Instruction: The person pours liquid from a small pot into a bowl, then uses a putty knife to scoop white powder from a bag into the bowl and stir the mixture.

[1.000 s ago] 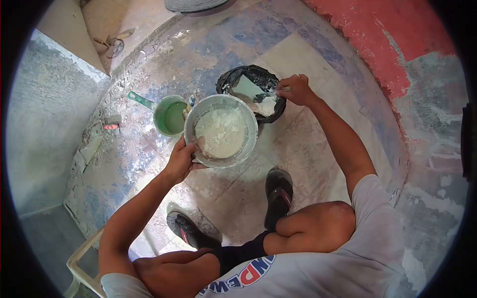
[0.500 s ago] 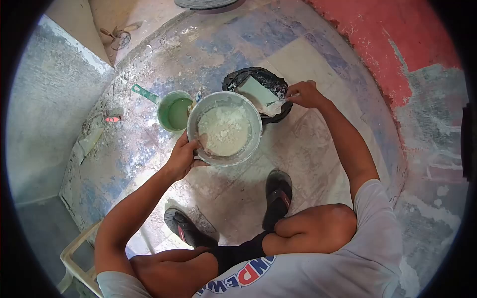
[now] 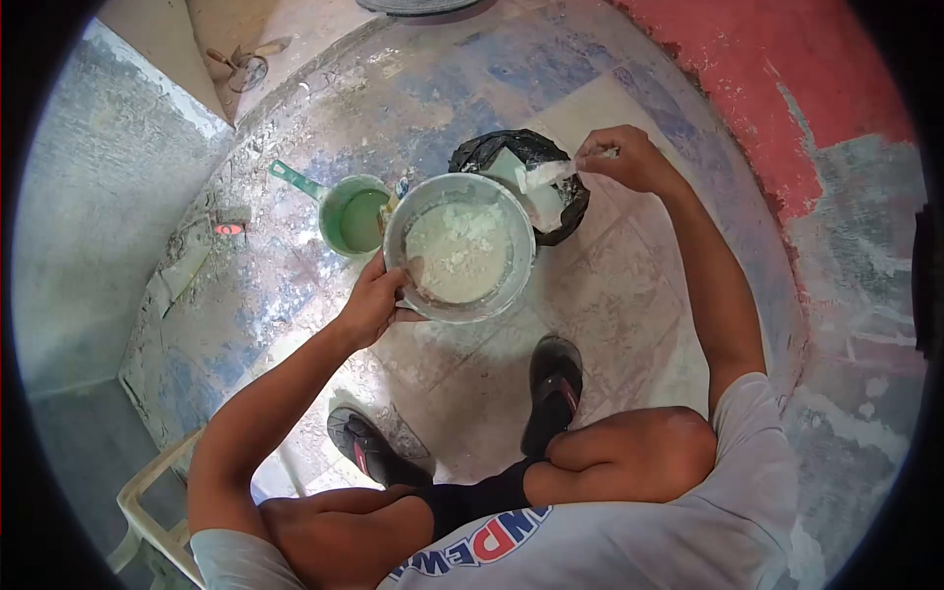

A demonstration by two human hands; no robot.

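A: Starting nearest us, what do we see?

B: Two dark sandals (image 3: 556, 379) on the floor (image 3: 610, 295), at five and seven o'clock from the bowl. We'd guess the wide stance steadies the body.

A: And the bowl (image 3: 524, 236) itself?

B: Just ahead, with the left hand (image 3: 376, 303) clasping its rim at eight o'clock. We judge that this side grip leaves the mouth clear above the white powder (image 3: 467, 231) inside.

A: What do we find beside it?

B: A green pot (image 3: 332, 205) of pale liquid at ten o'clock, its handle (image 3: 295, 180) pointing outward, probably so we could catch hold of it easily.

A: Where's the other hand?

B: The right hand (image 3: 600, 162) is at two o'clock, well apart from the left, fingers pinched on a flat tool (image 3: 549, 175) coated in white. We can't make out its handle. It hangs over the black bag (image 3: 482, 152), where a pale green sheet (image 3: 505, 165) leans. Bag and bowl sit close, perhaps to keep the reach short; we can't tell whether they touch.

A: And farthest off?

B: A wooden-handled tool (image 3: 267, 49) between ten and eleven o'clock, lying well away from our hands.
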